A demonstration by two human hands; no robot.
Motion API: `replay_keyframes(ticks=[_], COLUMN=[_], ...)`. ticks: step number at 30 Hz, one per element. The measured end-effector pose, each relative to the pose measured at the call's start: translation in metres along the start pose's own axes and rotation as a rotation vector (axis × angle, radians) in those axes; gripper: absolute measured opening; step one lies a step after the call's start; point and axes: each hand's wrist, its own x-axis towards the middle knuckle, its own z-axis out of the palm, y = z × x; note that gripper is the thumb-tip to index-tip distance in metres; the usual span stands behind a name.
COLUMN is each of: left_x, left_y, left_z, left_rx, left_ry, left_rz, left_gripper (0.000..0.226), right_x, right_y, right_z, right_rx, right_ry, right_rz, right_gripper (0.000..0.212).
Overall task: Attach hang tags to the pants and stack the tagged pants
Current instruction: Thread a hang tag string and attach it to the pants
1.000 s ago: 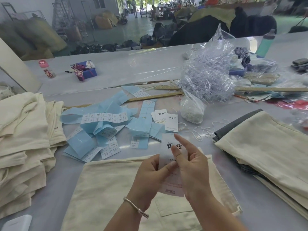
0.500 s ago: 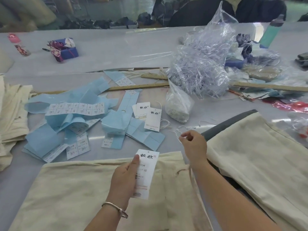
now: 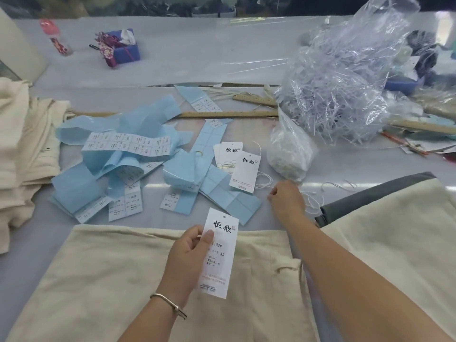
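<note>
I am holding the white rectangular paper hang tag [image 3: 220,253] in the left hand [image 3: 188,257], thumb pinching its left edge, long axis upright, punched hole at the far end. It is hovering over the cream cotton pants [image 3: 111,280] lying flat on the grey bench [image 3: 32,243]. I am reaching the right hand [image 3: 286,197] forward, fingers curled down onto the loose white tag strings [image 3: 265,180]; I cannot tell whether a string is gripped. The strings are lying just beyond and right of the tag, so the right hand is nearer. Judgement: the string must travel back toward the tag hole.
</note>
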Motion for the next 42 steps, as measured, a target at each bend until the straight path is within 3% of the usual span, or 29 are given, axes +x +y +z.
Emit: replay_keyframes(ticks=[4,9,13,18,24,26,31,34,36,39,42], left_x=[-0.003,-0.016,-0.033,-0.061,-0.087,-0.092,-0.103,-0.107,-0.111,-0.112,-0.112], left_y=[-0.002,0.009,0.028,0.046,0.055,0.055,0.057,0.057,0.057,0.055,0.056], left_z=[-0.013,-0.029,-0.044,-0.069,-0.1,-0.11,-0.135,-0.144,-0.149,-0.155,-0.153], left_rx=[-0.009,-0.082,-0.025,0.041,-0.01,-0.02,-0.012,-0.008,-0.036,-0.078,-0.1], left_ry=[-0.02,-0.022,-0.133,-0.134,-0.179,-0.205,-0.242,-0.284,-0.306,-0.302,-0.331], left_rz=[-0.008,0.004,0.165,0.346,0.488,0.504,0.547,0.585,0.59,0.522,0.49], left_gripper=[0.008,0.021,0.031,0.006,0.014,0.009,0.026,0.015,0.019,0.027,0.011], right_x=[-0.012,-0.079,-0.151,-0.222,-0.262,-0.27,-0.288,-0.301,-0.308,-0.318,-0.329], right_y=[-0.004,-0.03,-0.069,-0.111,-0.14,-0.15,-0.171,-0.183,-0.187,-0.188,-0.183], right_z=[-0.006,-0.045,-0.078,-0.08,-0.062,-0.059,-0.055,-0.049,-0.045,-0.041,-0.039], right_rx=[0.041,0.741,0.97,0.952,0.869,0.86,0.808,0.746,0.722,0.815,0.953], right_ry=[0.062,0.134,0.048,-0.051,0.077,0.128,0.208,0.242,0.265,0.253,0.185], right_rz=[-0.049,-0.104,-0.329,-0.473,-0.453,-0.444,-0.452,-0.465,-0.463,-0.434,-0.407], right_gripper=[0.016,0.012,0.019,0.017,0.021,0.022,0.025,0.026,0.03,0.032,0.03])
